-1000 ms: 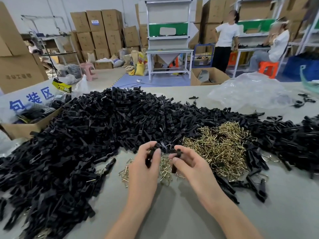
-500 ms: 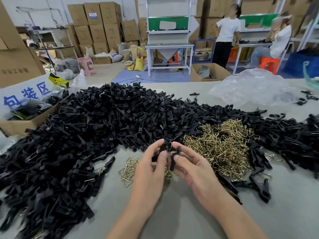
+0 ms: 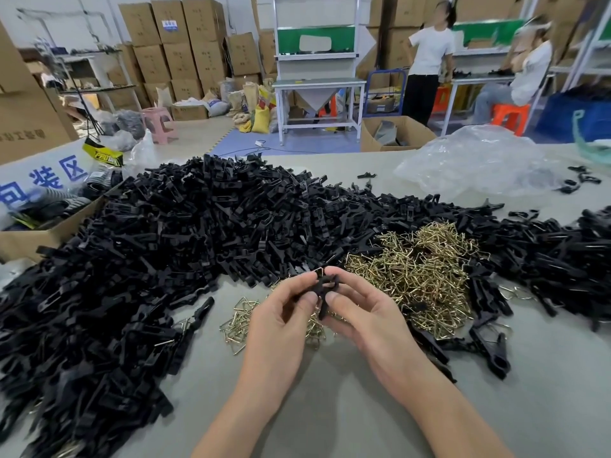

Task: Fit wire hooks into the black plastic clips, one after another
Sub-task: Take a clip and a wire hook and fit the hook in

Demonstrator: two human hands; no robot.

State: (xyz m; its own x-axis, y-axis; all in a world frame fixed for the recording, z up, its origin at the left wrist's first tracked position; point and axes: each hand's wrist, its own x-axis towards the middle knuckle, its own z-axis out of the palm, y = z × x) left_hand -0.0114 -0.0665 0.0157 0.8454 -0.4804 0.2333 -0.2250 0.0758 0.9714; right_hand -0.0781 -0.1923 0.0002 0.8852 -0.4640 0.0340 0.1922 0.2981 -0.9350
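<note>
The grey surface (image 3: 545, 375) carried a broad heap of black clips (image 3: 198, 226) that ran from the left edge across to the right. A brass-coloured pile of hooks (image 3: 426, 269) lay against the heap's near side, right of centre, and a smaller scatter of hooks (image 3: 241, 322) lay just beside the left wrist. Both bare forearms reached in from the bottom edge and converged above the surface in front of the heap. The left hand (image 3: 281, 319) and right hand (image 3: 367, 312) faced each other, fingers curled, thumbs nearest the camera. Each grip pinched the same clip (image 3: 325, 282), raised between the fingertips. A hook (image 3: 320, 270) showed at the clip's top end, between the two forefingers.
</note>
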